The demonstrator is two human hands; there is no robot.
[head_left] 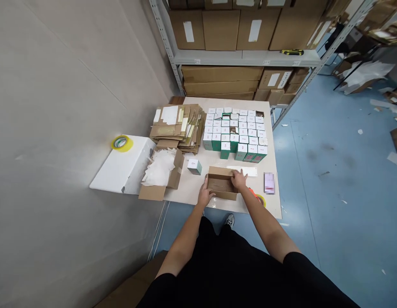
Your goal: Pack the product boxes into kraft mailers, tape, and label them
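A small brown cardboard box (221, 184) lies near the front edge of the pale table (192, 192). My left hand (205, 196) grips its left end with the fingers curled round the side. My right hand (238, 179) rests on the box's upper right corner, fingers pressed on the flap. A single small white and green carton (194, 166) stands just left of the box. Behind it, several matching green and white cartons (237, 134) stand packed in rows.
A stack of flattened cardboard boxes (177, 128) lies at the back left. An open box of white packing paper (161, 173) sits beside a white bin (121, 167) bearing a yellow tape roll (121, 143). A phone (269, 183) and an orange tape dispenser (258, 197) lie right. Shelves (243, 57) of cartons stand behind.
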